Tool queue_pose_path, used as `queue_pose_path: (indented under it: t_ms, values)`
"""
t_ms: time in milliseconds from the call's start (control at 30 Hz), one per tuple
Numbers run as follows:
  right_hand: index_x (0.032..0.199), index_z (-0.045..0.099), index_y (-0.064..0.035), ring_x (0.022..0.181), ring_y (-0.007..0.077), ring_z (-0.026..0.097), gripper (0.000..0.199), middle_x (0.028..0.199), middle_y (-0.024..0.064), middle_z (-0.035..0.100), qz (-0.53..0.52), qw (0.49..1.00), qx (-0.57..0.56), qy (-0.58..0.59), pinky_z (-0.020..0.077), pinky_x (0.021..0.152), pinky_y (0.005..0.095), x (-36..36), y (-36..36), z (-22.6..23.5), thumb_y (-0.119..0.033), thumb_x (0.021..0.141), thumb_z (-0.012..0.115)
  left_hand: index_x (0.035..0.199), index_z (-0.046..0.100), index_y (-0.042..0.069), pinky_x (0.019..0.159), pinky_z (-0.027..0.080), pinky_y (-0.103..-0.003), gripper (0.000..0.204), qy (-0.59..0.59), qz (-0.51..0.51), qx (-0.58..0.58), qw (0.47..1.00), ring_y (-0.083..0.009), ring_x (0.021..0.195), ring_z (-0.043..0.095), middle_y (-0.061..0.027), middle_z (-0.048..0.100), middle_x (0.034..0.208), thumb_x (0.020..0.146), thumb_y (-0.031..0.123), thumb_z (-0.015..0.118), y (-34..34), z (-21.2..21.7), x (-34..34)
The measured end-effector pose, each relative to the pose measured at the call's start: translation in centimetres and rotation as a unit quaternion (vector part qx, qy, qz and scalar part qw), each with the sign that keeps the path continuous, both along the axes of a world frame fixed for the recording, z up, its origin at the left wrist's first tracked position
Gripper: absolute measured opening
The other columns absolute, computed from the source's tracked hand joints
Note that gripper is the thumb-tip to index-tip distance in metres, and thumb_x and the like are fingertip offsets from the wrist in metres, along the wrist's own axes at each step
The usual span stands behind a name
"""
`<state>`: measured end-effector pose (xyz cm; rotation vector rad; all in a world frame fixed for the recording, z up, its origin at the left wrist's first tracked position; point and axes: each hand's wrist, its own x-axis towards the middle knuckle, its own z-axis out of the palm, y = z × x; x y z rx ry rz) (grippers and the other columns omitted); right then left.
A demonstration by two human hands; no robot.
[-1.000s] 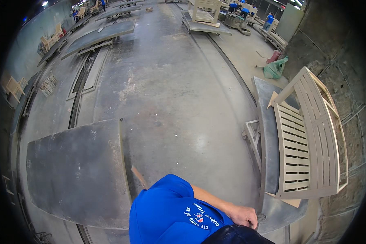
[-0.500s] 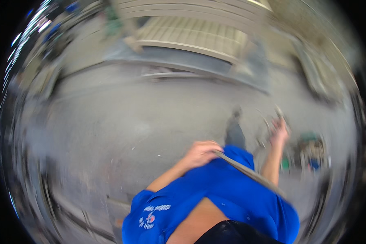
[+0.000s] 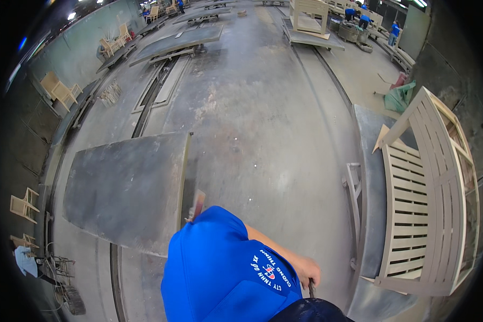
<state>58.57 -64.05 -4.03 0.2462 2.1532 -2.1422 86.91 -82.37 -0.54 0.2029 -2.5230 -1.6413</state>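
Note:
At the lower middle, my left hand [image 3: 307, 270] reaches across in front of my blue shirt, its fingers curled round a grey hose [image 3: 312, 290]. Only a short piece of the hose shows before the black shape at the lower edge hides it. My right hand is out of view. To the right, a pale slatted wooden bench [image 3: 406, 209] rests on a low grey platform [image 3: 371, 177], apart from my hand. Beside my shoulder is a reddish-brown and pale object [image 3: 198, 203], too blurred to name.
On the left lies a broad grey platform [image 3: 126, 188]. Floor rails [image 3: 118, 279] run beside it. Pale chairs [image 3: 64, 92] stand by the left wall, and a person [image 3: 27, 260] is at the lower left. Farther off are another bench [image 3: 308, 21] and people in blue [image 3: 394, 32].
My view has swung left, moving the bench from the top to the right side. My right hand, which held a thin metallic tool, has left view. My left hand still grips the hose.

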Motion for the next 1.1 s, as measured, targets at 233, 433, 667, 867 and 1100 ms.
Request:
queue_pose_path:
  t_ms: [233, 433, 667, 867, 1100]
  values:
    - [0.139, 0.057, 0.0013, 0.111, 0.0356, 0.066, 0.049, 0.129, 0.0188, 0.066, -0.025, 0.999, 0.022, -0.025, 0.0558, 0.09, 0.0501, -4.3, 1.9, -1.5, -0.033, 0.105, 0.049, 0.103, 0.072, 0.006, 0.071, 0.05, -0.044, 0.022, -0.102, 0.032, 0.069, 0.992, -0.0321, 0.081, 0.069, -0.0134, 0.072, 0.084, 0.084, 0.014, 0.078, -1.3, 1.3, 1.9]
    - [0.14, 0.057, 0.0017, 0.116, 0.0384, 0.065, 0.051, 0.134, 0.0206, 0.065, -0.046, 0.996, 0.028, -0.075, 0.056, 0.094, 0.0525, -4.3, 2.4, -5.8, -0.034, 0.106, 0.046, 0.108, 0.072, 0.006, 0.074, 0.052, -0.043, 0.024, -0.116, 0.065, 0.073, 0.988, -0.0324, 0.084, 0.069, -0.0134, 0.071, 0.085, 0.086, 0.011, 0.076, -4.3, 3.3, 3.8]
    - [0.148, 0.046, -0.0075, 0.101, 0.0305, 0.07, 0.053, 0.117, 0.0153, 0.071, -0.168, 0.967, -0.099, -0.166, 0.0554, 0.08, 0.048, -2.6, -0.5, -16.4, -0.032, 0.103, 0.06, 0.106, 0.074, 0.004, 0.083, 0.057, -0.039, 0.024, -0.123, 0.048, -0.035, 0.991, -0.0317, 0.093, 0.072, -0.0132, 0.075, 0.102, 0.082, 0.005, 0.078, -12.4, 6.4, 8.7]
    - [0.117, 0.055, -0.0113, 0.065, 0.016, 0.064, 0.02, 0.08, 0.0039, 0.062, -0.299, 0.936, -0.147, -0.119, 0.0458, 0.044, 0.0302, -3.0, -7.5, -13.3, -0.016, 0.099, 0.063, 0.099, 0.075, 0.003, 0.078, 0.055, -0.031, 0.019, -0.181, 0.099, -0.007, 0.979, -0.0185, 0.087, 0.071, -0.0099, 0.076, 0.095, 0.082, 0.001, 0.083, -14.8, 5.8, 11.3]
    - [0.116, 0.057, -0.0096, 0.067, 0.0162, 0.065, 0.019, 0.082, 0.005, 0.063, -0.283, 0.943, -0.162, -0.072, 0.046, 0.045, 0.0303, -4.7, -8.4, -9.4, -0.016, 0.1, 0.063, 0.099, 0.076, 0.003, 0.063, 0.046, -0.025, 0.018, -0.184, 0.129, 0.038, 0.974, -0.0073, 0.071, 0.056, -0.0002, 0.071, 0.083, 0.083, -0.003, 0.082, -14.8, 4.8, 13.1]
